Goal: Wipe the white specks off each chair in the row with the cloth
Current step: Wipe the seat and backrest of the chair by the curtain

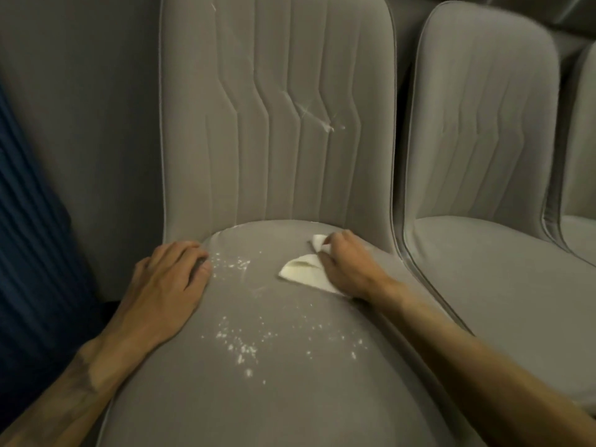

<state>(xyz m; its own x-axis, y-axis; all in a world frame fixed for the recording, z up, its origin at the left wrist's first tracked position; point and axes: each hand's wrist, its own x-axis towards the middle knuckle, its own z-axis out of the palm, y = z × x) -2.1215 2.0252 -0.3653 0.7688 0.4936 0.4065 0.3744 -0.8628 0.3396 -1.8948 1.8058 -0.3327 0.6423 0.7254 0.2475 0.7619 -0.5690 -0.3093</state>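
Note:
A grey upholstered chair (277,398) fills the middle of the head view. White specks (240,345) are scattered over its seat, with a smaller patch (237,263) near my left fingertips, and white streaks (317,119) mark the backrest. My right hand (350,264) grips a white cloth (303,273) and holds it down on the back right part of the seat. My left hand (171,279) rests flat on the seat's left edge, fingers straight.
A second grey chair (483,124) stands close on the right, and the edge of a third chair (580,156) shows at the far right. A dark blue ribbed surface (29,237) lies along the left. A grey wall (80,124) is behind.

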